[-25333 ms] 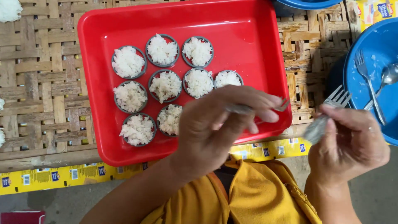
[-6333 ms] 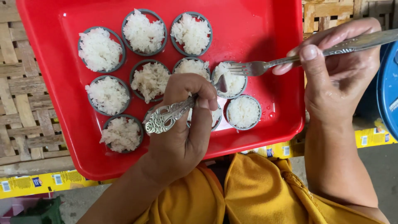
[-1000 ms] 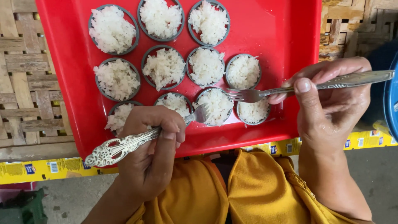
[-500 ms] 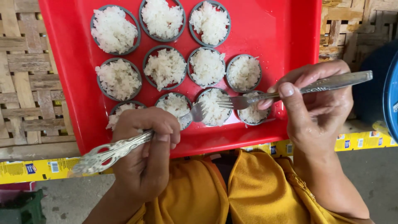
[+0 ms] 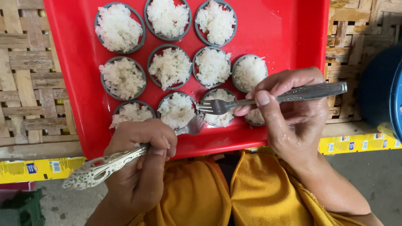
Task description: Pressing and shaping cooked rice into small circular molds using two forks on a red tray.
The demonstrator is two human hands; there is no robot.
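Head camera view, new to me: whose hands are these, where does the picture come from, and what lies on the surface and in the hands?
The camera sits on a person's head and looks down, so both hands are that person's own, above a lap in yellow cloth. A red tray rests on a woven surface and carries small round cups of white rice. The right hand holds a plain metal fork, its tines over a rice cup at the tray's near edge. The left hand grips an ornate-handled fork, its tines at the neighbouring cup. A blue container shows at the right edge.
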